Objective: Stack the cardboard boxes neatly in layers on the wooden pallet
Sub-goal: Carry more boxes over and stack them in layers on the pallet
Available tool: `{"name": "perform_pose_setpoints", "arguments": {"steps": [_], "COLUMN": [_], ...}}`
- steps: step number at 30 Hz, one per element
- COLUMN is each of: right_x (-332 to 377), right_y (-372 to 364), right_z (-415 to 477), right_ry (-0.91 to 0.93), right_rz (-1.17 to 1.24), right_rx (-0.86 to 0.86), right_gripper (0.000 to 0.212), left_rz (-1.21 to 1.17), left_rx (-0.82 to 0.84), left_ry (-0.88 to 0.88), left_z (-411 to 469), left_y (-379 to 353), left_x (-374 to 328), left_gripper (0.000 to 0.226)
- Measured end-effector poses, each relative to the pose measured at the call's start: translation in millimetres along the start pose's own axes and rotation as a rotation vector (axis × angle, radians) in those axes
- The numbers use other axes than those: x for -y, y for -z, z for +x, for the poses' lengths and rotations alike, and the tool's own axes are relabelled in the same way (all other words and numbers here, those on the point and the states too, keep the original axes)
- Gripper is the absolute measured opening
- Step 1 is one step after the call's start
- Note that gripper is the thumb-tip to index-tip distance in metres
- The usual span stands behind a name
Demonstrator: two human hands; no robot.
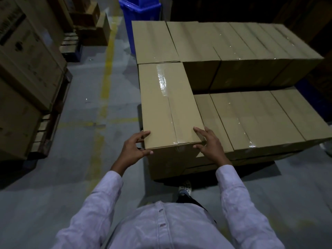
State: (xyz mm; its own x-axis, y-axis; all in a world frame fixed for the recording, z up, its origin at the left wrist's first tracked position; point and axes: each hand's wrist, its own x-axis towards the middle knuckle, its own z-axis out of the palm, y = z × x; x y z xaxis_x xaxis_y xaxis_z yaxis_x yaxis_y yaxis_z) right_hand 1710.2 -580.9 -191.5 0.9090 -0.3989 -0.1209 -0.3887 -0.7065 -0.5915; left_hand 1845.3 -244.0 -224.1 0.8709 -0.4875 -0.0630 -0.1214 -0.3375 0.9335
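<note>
Sleeves (100, 200) foremost. Left hand (133, 148) curls round the near corner of the upper-layer box (167, 105). Right hand (210, 142) presses the opposite corner, fingers spread. Step: probably seating the box. Next: square it flush against the neighbouring boxes (197, 42).

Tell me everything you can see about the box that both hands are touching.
The box is plain brown cardboard, oblong, closed, with clear shiny tape along its top seam. It lies flat at the stack's near left corner, its far end against the rear box; lower boxes lie to its right. The left hand grips its near left corner; the right hand lies over the near right corner.
</note>
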Motion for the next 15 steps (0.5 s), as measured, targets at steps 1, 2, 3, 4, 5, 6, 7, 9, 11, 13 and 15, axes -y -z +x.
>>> {"name": "perform_pose_setpoints", "arguments": {"steps": [1,2,3,4,5,6,7,9,11,13,15], "right_x": [0,0,0,0,-1,-1,-1,-1,-1,-3,-4], "right_y": [1,2,3,5,6,8,9,11,13,14,14], "right_z": [3,5,6,7,7,7,7,8,10,11,11], "right_ry": [0.0,-0.003,-0.003,-0.001,0.003,0.01,0.017,0.026,0.033,0.046,0.059], "right_rz": [0.006,0.013,0.019,0.021,0.02,0.017,0.015,0.015,0.023,0.036,0.044], "right_rx": [-0.001,-0.003,-0.002,0.001,0.007,0.012,0.016,0.015,0.013,0.013,0.015], "right_gripper": [0.093,0.093,0.093,0.092,0.092,0.092,0.091,0.09,0.089,0.089,0.089], "left_rz": [-0.002,-0.005,-0.007,-0.007,-0.008,-0.007,-0.006,-0.001,-0.004,-0.011,-0.005], "left_rx": [-0.001,-0.002,-0.004,-0.004,-0.005,-0.008,-0.01,-0.012,-0.02,-0.029,-0.018], "left_ry": [-0.002,-0.003,-0.003,-0.003,-0.005,-0.006,-0.007,-0.012,-0.011,-0.005,-0.008], "left_z": [2,3,3,3,3,2,1,1,2,2,2], "left_y": [-1,-1,-2,-4,-5,-6,-7,-7,-7,-5,-3], "left_x": [0,0,-1,-1,0,0,-1,-2,-5,-6,-6], "left_gripper": [0.089,0.088,0.088,0.088,0.087,0.087,0.086,0.084,0.083,0.082,0.082]}}
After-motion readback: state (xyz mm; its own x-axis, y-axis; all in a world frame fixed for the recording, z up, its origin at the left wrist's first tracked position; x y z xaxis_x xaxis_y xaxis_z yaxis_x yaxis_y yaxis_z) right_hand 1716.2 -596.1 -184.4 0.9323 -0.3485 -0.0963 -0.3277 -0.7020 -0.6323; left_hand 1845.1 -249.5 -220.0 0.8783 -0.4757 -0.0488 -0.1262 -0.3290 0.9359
